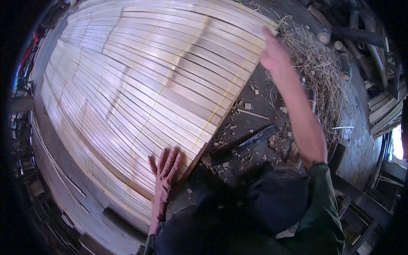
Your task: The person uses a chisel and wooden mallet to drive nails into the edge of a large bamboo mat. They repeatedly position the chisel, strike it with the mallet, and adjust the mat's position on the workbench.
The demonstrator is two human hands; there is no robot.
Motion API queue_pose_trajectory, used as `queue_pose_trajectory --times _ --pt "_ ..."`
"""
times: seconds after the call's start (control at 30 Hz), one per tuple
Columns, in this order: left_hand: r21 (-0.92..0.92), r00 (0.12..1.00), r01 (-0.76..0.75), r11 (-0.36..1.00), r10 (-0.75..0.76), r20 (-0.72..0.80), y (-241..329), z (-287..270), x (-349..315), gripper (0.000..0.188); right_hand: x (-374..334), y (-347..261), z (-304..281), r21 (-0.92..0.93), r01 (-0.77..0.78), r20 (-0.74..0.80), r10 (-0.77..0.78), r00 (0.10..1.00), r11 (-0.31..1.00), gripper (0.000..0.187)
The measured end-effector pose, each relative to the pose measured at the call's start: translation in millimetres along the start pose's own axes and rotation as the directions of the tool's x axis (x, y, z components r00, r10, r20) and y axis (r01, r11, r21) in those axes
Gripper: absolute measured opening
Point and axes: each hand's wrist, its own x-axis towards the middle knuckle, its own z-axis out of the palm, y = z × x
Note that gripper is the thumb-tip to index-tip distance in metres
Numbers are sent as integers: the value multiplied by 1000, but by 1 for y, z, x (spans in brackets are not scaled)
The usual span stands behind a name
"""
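A wide mat of pale bamboo slats [165, 89], bound crosswise with yellow cords, spreads over the left and middle of the view. Near its lower right edge my left hand [165, 170] lies on the slats, palm down with its fingers stretched out. My right hand [275, 53] is at the mat's far right edge, close to the corner, and seems to grip that edge. It is slightly smeared, and some of its fingers are hidden. On the floor between my arms lies a machete-like blade [255, 139], among small cut bamboo bits [247, 106].
A heap of straw-like shavings [323, 68] lies right of my right forearm. Bamboo poles [359, 36] are piled at the far right, with split strips [384, 108] below them. Thin strips [59, 170] lie on the floor at left, near a dark block [121, 225].
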Motion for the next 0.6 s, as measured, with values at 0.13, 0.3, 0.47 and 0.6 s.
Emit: queue_pose_trajectory --times 0.13,0.3,0.47,0.6 --pt "169 992 -68 983 48 117 -39 51 -12 62 67 65 -69 -214 -110 -194 68 979 971 56" --pt "95 978 100 990 -115 175 -38 61 -38 68 53 96 -65 -185 -257 -83 246 966 949 58" --pt "89 976 129 988 -142 164 -21 51 -25 69 35 78 -77 -307 -171 34 191 981 936 60" --pt "132 970 119 984 -144 195 -25 48 -33 69 37 60 -86 -618 -86 46 146 988 782 54"
